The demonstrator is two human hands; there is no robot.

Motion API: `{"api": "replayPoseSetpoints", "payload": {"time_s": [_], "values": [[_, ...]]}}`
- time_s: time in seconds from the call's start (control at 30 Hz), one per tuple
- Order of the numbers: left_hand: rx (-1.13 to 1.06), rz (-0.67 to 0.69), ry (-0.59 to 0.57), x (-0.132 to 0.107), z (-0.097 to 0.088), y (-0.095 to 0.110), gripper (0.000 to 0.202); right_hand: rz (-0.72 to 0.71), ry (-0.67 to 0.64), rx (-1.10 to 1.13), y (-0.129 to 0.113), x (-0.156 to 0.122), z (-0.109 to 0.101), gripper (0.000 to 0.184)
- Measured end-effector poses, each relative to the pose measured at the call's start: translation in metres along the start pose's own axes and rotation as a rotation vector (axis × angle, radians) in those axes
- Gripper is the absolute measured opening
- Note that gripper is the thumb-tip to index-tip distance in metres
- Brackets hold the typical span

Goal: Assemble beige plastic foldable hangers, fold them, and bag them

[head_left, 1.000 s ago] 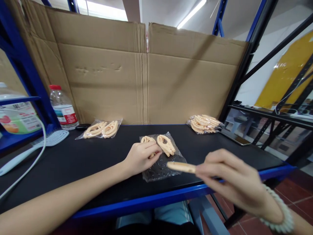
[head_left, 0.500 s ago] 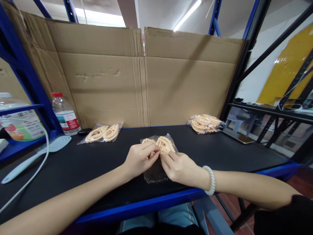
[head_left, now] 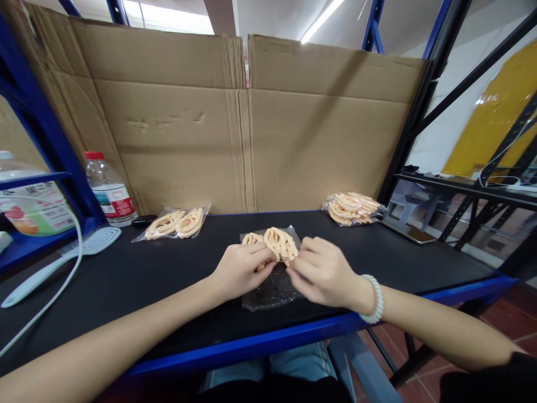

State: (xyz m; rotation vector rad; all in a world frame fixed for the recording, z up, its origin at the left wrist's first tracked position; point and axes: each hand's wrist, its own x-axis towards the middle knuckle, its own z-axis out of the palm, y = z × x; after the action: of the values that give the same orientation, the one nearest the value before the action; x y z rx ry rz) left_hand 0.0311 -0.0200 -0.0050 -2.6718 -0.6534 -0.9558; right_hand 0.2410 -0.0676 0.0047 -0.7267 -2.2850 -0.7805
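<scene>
A clear plastic bag (head_left: 268,294) lies on the black table in front of me, its lower flap flat towards me. Inside its far part sit pale peach looped pieces (head_left: 277,242), soft-looking, like bundled bands or cords; their exact kind is not plain. My left hand (head_left: 241,268) is closed, thumb and forefinger pinching the bag at its middle, just below the loops. My right hand (head_left: 323,274), with a pale coiled band on the wrist, is closed at the bag's right side. Its fingertips are curled inward, and what they hold is hidden.
Another bag of loops (head_left: 176,223) lies back left, and a fuller bag (head_left: 353,209) back right beside a flat dark tablet-like thing (head_left: 409,232). At left are a red-capped bottle (head_left: 109,193), a pale blue hairbrush (head_left: 62,263) and a white cable (head_left: 69,271). Cardboard (head_left: 176,129) walls the back.
My right hand has moved right and slightly up, away from my left hand. The left stays at the bag's middle. The loops have shifted slightly and the flap lies wider.
</scene>
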Motion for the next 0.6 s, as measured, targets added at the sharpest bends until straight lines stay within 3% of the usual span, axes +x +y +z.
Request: {"api": "replayPoseSetpoints", "payload": {"time_s": [0.1, 0.23, 0.4, 0.5, 0.6], "values": [[-0.011, 0.01, -0.15, 0.002, -0.004, 0.0, 0.013, 0.142, -0.03, 0.238, 0.024, -0.011, -0.016, 0.014], [-0.108, -0.03, -0.278, 0.006, -0.015, -0.002, 0.009, 0.156, -0.28, 0.536, 0.048, -0.026, -0.018, 0.044], [-0.291, -0.099, -0.3, 0.008, -0.033, -0.008, 0.017, 0.182, -0.375, 0.707, 0.051, -0.035, -0.007, 0.047], [-0.318, -0.169, -0.24, 0.002, -0.048, -0.012, 0.03, 0.207, -0.358, 0.734, 0.047, -0.034, -0.002, 0.041], [-0.307, -0.178, -0.302, -0.012, -0.063, -0.012, 0.052, 0.224, -0.319, 0.771, 0.046, -0.035, -0.001, 0.016]]}}
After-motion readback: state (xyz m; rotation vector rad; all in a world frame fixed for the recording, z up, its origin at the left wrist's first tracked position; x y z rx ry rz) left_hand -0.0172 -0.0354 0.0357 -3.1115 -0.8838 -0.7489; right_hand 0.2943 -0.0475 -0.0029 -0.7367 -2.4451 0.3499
